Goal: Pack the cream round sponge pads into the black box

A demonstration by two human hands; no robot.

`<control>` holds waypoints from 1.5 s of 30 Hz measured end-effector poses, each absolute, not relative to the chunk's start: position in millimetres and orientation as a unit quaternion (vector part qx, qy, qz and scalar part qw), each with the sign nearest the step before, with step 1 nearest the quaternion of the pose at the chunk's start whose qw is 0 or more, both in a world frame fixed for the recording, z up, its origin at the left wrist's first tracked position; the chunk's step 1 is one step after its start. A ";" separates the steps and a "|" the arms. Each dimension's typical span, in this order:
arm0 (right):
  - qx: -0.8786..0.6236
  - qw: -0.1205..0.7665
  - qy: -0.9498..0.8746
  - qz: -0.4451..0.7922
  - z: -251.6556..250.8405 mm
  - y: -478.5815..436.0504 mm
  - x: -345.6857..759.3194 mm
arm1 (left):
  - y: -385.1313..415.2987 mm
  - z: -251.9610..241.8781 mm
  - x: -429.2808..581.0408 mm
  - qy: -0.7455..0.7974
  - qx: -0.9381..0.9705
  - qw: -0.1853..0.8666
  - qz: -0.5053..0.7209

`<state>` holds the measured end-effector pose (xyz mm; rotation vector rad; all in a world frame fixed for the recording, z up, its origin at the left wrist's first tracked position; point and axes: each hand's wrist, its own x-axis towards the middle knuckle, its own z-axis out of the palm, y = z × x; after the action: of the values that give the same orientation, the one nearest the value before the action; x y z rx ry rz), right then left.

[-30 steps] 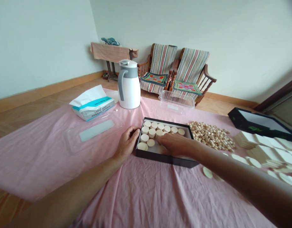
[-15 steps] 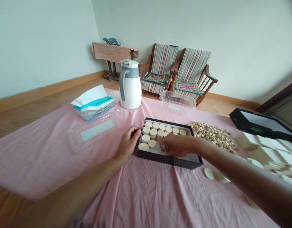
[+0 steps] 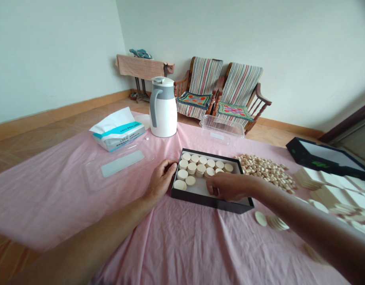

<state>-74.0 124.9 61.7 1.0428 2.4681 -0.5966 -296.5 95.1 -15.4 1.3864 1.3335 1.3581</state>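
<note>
A shallow black box (image 3: 212, 203) with a white inside lies on the pink cloth, holding rows of round pale wooden discs (image 3: 192, 168) at its back and left. My left hand (image 3: 162, 177) grips the box's left wall, thumb near the rim. Inside the box, my right hand (image 3: 224, 187) is curled over the bare right front part, beside the discs; its fingertips point down and whatever they pinch is hidden. More discs (image 3: 260, 218) lie on the cloth under my right forearm.
Small wooden pieces (image 3: 265, 172) are heaped right of the box, with stacked pale squares (image 3: 333, 194) and a black lid (image 3: 325, 158) beyond. Behind stand a white jug (image 3: 163, 113), a tissue pack (image 3: 119, 132) and a clear tray (image 3: 222, 128). A clear lid (image 3: 123, 163) lies left.
My right hand has shifted slightly right and toward the front of the box, uncovering more discs in the middle. My left hand keeps its place on the box.
</note>
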 end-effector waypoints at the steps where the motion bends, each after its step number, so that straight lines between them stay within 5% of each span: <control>1: 0.365 0.199 0.884 -0.215 60.4 125.7 -72.6 | 95.0 -15.3 -296.4 0.523 0.544 0.385 0.532; 12: 0.370 0.188 0.878 -0.239 74.6 122.9 -76.6 | 94.5 -13.8 -295.8 0.524 0.545 0.385 0.529; 20: 0.422 0.006 0.836 -0.349 78.4 135.6 -103.5 | 94.4 -12.2 -295.5 0.521 0.531 0.410 0.528; 24: 0.444 -0.005 0.818 -0.366 62.4 139.0 -118.6 | 94.6 -13.2 -296.0 0.517 0.535 0.406 0.530; 33: 0.477 -0.073 0.866 -0.134 67.3 127.1 -118.4 | 94.5 -13.4 -296.3 0.516 0.537 0.404 0.532; 40: 0.342 0.098 0.887 -0.294 75.5 116.7 -100.4 | 94.4 -12.9 -294.2 0.522 0.530 0.411 0.527; 45: 0.342 0.059 0.895 -0.280 56.6 121.4 -100.0 | 95.5 -13.4 -295.0 0.525 0.526 0.410 0.529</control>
<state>-100.0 121.4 56.6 1.0364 2.7112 -0.8477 -295.0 95.5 -13.4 1.3251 1.3227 1.3309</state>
